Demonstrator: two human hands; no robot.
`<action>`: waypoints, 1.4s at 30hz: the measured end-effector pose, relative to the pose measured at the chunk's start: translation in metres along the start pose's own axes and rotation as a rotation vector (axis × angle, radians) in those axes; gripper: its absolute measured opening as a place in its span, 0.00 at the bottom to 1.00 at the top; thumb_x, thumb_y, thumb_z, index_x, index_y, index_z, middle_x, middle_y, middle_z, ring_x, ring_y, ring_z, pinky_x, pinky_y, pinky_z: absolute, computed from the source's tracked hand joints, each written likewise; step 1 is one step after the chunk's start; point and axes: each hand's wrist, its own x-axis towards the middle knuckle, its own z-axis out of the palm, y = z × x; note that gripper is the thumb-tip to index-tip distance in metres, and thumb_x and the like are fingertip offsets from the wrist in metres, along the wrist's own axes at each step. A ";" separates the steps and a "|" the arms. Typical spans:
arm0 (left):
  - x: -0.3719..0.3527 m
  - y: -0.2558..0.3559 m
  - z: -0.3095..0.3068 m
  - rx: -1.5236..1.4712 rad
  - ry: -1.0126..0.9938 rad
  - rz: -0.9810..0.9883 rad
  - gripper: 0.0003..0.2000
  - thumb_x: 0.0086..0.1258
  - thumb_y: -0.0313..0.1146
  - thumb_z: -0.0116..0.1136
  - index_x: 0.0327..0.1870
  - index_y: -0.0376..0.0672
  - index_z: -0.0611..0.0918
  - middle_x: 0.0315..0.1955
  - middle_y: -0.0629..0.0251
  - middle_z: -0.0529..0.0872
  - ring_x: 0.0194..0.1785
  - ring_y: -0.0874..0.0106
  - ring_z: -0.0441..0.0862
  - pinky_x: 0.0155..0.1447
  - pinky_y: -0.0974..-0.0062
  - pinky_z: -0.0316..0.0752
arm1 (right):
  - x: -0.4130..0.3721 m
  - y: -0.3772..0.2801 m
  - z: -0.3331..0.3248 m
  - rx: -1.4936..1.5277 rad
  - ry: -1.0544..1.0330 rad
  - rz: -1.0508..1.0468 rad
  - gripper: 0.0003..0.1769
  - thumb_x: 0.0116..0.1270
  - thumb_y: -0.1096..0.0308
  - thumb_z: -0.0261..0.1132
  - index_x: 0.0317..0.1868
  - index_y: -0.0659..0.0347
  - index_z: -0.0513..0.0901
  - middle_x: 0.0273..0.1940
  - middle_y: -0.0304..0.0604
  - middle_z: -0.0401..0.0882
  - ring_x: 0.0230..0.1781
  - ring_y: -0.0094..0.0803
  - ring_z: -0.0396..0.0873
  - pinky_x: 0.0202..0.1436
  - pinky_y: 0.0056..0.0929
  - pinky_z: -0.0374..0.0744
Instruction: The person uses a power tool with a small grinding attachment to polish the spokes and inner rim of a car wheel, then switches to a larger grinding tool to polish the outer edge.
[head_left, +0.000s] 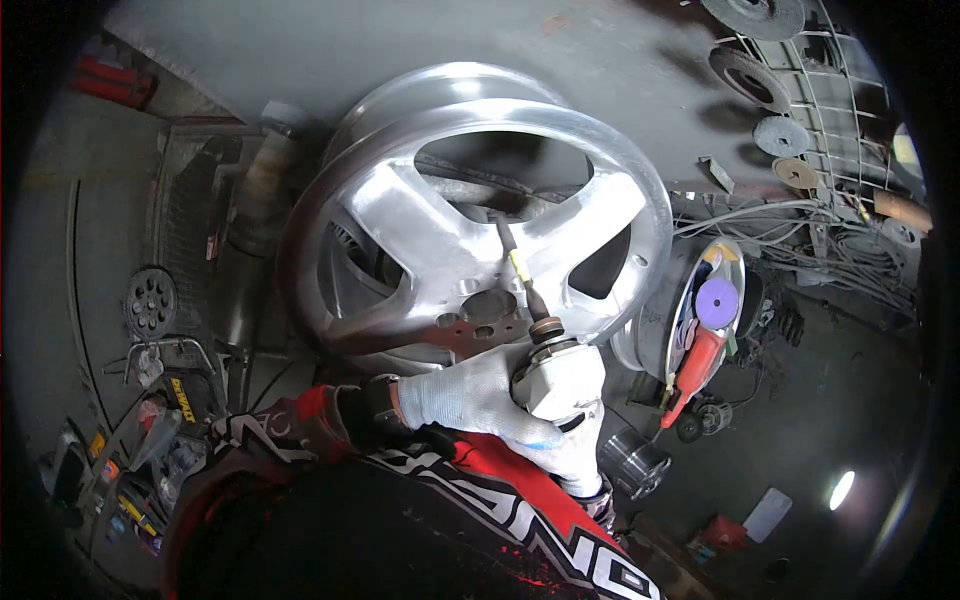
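The tool [562, 385] hides most of the left hand's [475, 398] fingers, and the left hand covers part of the right hand [575, 458], leaving its grip unclear. Whether the tool's tip touches the wheel [600, 215] cannot be told. The top edge cuts off a disc [757, 14] at far right.

"Where is room showing around the wheel [400, 215]?"

"Between its upper right edge and the discs [782, 136] at upper right, a gap is running along the grey wall [650, 60]. The spokes are framing openings too."

"What is obstructing the upper opening?"

"The shaft [524, 268] is reaching its lower edge, and bars [480, 192] are crossing behind. Lower centre, the tool body [565, 382], left hand [470, 395] and right hand [573, 458] are crowding the approach."

"And right of centre?"

"Cables [745, 214] and a red tool [697, 368] are blocking."
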 end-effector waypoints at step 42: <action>0.024 -0.001 -0.004 -0.041 -0.137 0.030 0.35 0.55 0.32 0.75 0.66 0.39 0.75 0.55 0.64 0.84 0.59 0.73 0.80 0.67 0.68 0.75 | 0.000 0.011 -0.009 0.100 0.165 -0.055 0.39 0.51 0.57 0.80 0.62 0.60 0.75 0.52 0.48 0.82 0.49 0.42 0.85 0.53 0.39 0.84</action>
